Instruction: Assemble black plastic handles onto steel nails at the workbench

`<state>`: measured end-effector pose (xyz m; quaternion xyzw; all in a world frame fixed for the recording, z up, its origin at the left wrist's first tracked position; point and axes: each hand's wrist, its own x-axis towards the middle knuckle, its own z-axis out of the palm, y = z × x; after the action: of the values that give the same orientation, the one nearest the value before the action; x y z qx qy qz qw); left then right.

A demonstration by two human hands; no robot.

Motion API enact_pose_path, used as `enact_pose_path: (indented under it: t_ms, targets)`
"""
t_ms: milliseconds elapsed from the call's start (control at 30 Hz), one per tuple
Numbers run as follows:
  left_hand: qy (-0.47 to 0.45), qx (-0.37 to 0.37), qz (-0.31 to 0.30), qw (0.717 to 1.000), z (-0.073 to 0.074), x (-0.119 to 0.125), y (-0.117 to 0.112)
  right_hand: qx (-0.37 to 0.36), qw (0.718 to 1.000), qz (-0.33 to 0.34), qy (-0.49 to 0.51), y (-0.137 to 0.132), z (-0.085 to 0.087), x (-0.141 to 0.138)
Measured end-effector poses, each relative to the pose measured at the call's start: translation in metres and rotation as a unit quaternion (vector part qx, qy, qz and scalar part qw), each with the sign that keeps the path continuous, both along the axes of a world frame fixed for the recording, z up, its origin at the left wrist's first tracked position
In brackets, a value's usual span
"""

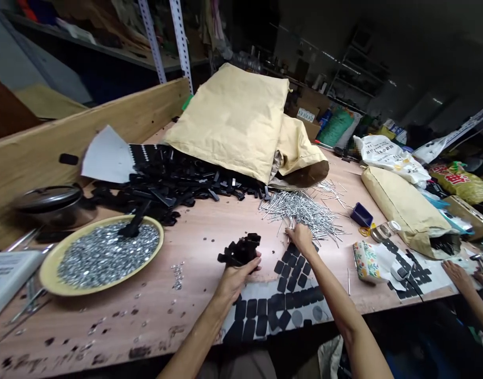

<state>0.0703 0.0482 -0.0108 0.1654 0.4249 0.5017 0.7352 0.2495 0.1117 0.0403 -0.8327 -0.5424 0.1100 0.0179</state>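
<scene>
My left hand [235,279] grips a clump of black rubber-like pieces [241,250] above the pale wooden tabletop [118,326]. My right hand [301,238] reaches to the near edge of a loose pile of steel nails [300,211]; whether its fingers hold any is hard to see. Below both hands lies a white backing sheet with rows of black pads [276,310]. A large heap of black pieces [166,181] spills from under a tan paper sack [229,121]. A yellow plate of small metal discs [101,255] stands to the left.
A co-worker's hand [458,276] rests at the right, near more black pads on white sheets [407,271]. A floral tin [365,261], a blue box [362,215], a tan sack [403,208] and a steel bowl [49,202] stand around. A wooden board [79,137] bounds the left side.
</scene>
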Motion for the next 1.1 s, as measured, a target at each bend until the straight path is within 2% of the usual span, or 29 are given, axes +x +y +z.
enact_pose_path:
  t_ms: [167,333,400,433,467,533,567,633,833,900,933,1000,1067,1100]
  targets:
    - [0.012,0.017,-0.055,0.998,0.005,0.000,-0.013,-0.021,0.999,-0.015,-0.045,-0.009,-0.008,-0.005]
    - [-0.031,-0.046,-0.105,0.993,0.006,-0.010,-0.018,-0.008,0.999,0.025,-0.045,-0.031,0.007,-0.003]
    - [-0.031,-0.069,-0.116,0.990,0.003,-0.010,-0.021,0.019,0.997,0.074,-0.020,-0.040,0.013,-0.005]
    - [-0.029,-0.071,-0.115,0.990,0.002,-0.009,-0.022,0.044,0.991,0.123,0.015,-0.044,0.014,-0.007]
    - [-0.028,-0.071,-0.113,0.991,0.000,-0.008,-0.023,0.073,0.978,0.184,0.066,-0.048,0.015,-0.010]
    - [-0.026,-0.062,-0.111,0.992,-0.002,-0.006,-0.025,0.129,0.925,0.305,0.184,-0.054,0.014,-0.019]
    - [-0.025,-0.056,-0.113,0.992,-0.003,-0.005,-0.026,0.149,0.899,0.343,0.230,-0.057,0.013,-0.024]
    - [-0.023,-0.043,-0.118,0.992,-0.004,-0.005,-0.028,0.172,0.871,0.371,0.272,-0.062,0.011,-0.034]
    - [-0.015,-0.033,-0.107,0.994,-0.004,-0.007,-0.027,0.158,0.841,0.437,0.279,-0.077,0.006,-0.054]
    - [0.003,-0.032,-0.075,0.997,-0.006,-0.004,-0.026,0.158,0.850,0.421,0.275,-0.078,0.004,-0.052]
    - [0.012,-0.030,-0.056,0.998,-0.008,-0.003,-0.025,0.156,0.866,0.390,0.272,-0.076,0.003,-0.048]
    - [0.029,-0.027,-0.024,0.999,-0.011,0.000,-0.023,0.139,0.922,0.270,0.241,-0.067,0.003,-0.034]
    - [0.045,-0.018,-0.006,0.999,-0.012,0.001,-0.022,0.089,0.980,0.108,0.142,-0.053,0.002,-0.017]
    - [0.052,-0.008,-0.004,0.999,-0.012,0.002,-0.021,0.058,0.994,0.042,0.084,-0.045,0.001,-0.010]
